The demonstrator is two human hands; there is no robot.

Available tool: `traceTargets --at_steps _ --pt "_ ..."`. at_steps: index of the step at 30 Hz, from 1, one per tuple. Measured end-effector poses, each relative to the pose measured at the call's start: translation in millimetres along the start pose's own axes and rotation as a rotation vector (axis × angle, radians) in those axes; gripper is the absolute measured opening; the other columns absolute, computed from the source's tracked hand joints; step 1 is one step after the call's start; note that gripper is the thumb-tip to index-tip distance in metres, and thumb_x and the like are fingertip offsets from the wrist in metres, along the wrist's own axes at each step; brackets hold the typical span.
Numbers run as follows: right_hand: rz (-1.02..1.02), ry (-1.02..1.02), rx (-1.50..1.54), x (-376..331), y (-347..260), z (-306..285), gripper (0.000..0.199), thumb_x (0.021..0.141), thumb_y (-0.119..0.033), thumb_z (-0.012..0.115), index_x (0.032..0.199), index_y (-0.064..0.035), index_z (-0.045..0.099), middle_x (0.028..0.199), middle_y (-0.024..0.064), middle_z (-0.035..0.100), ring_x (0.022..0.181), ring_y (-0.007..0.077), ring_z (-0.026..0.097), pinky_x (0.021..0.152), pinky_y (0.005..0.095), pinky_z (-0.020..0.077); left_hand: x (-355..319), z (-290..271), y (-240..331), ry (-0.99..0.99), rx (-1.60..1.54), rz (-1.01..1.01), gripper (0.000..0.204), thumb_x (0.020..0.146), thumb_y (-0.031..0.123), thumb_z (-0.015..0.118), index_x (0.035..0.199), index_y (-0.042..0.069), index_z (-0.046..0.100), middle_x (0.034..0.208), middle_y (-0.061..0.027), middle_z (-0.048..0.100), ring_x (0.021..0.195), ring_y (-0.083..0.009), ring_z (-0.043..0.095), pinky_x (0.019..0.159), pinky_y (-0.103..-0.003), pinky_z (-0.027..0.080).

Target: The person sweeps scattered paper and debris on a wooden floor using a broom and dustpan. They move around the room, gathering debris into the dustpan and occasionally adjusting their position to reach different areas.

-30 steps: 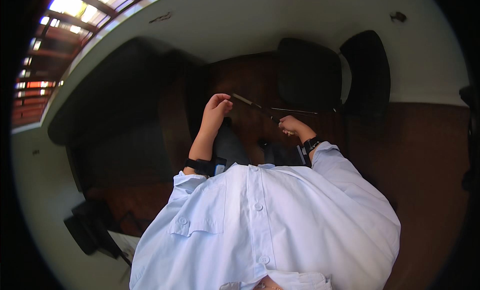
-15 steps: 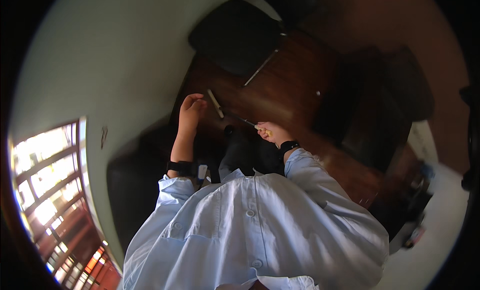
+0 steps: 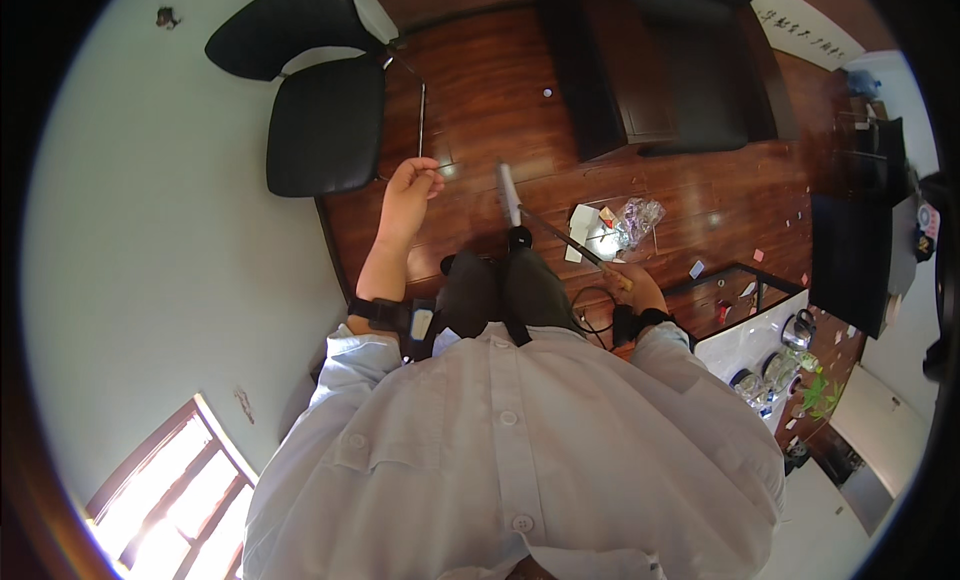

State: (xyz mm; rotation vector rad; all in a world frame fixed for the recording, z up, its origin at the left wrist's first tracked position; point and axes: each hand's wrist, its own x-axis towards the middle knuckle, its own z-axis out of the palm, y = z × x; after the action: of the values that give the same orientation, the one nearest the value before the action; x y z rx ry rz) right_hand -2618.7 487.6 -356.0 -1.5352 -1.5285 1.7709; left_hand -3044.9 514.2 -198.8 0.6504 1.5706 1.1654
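The left hand [image 3: 410, 185] is raised out in front of the body with its fingers curled shut; a thin wire-like line seems to run up from the fist toward the black chair [image 3: 325, 130] beyond it, but I cannot tell for sure that the hand grips it. Left of this hand lies only a pale wall; under and ahead of it is glossy red-brown wooden floor [image 3: 480, 90].

Between the two hands a long thin rod [image 3: 545, 232] slants across. Its far end carries a flat pale blade-like tip [image 3: 508, 192], blurred, lying right of the left hand. The near end runs down into the right hand [image 3: 630, 285], which is closed around it, low beside the right knee of the dark trousers [image 3: 500, 290].

The rod looks stiff, narrow and light, probably metal; held at one end like this, the far tip would likely swing and wobble, so a firmer hold would sit further along the shaft, near its middle.

Just beyond the right hand, on the floor, lie a white paper sheet [image 3: 582, 223] and a crinkled clear plastic bag [image 3: 638, 220]. Further right stands a dark glass-topped table [image 3: 735, 285], with small scraps scattered about.
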Motion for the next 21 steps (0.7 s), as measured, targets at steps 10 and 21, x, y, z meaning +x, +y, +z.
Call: traceTargets --at_steps 10,21 --pt "0.673 -0.081 0.775 42.7 -62.7 13.7 0.015 0.079 -0.016 0.055 0.077 -0.0074 0.042 0.057 0.0025 0.046 0.04 0.0056 0.042 0.029 0.0145 0.0305 13.9 19.6 28.5 -0.049 0.08 0.033 0.017 0.083 0.006 0.041 0.096 0.004 0.051 0.082 -0.0031 0.054 0.076 -0.0107 0.053 0.07 -0.021 0.042" --pt "0.726 -0.239 1.286 218.9 -102.9 196.1 0.01 0.08 -0.009 0.05 0.08 -0.0013 0.043 0.062 0.0069 0.044 0.046 0.0094 0.043 0.035 0.0159 0.0343 98.7 -42.1 67.3 -0.159 0.227 0.055 0.018 0.082 0.006 0.04 0.097 0.002 0.05 0.082 -0.0043 0.053 0.075 -0.0118 0.053 0.07 -0.022 0.042"
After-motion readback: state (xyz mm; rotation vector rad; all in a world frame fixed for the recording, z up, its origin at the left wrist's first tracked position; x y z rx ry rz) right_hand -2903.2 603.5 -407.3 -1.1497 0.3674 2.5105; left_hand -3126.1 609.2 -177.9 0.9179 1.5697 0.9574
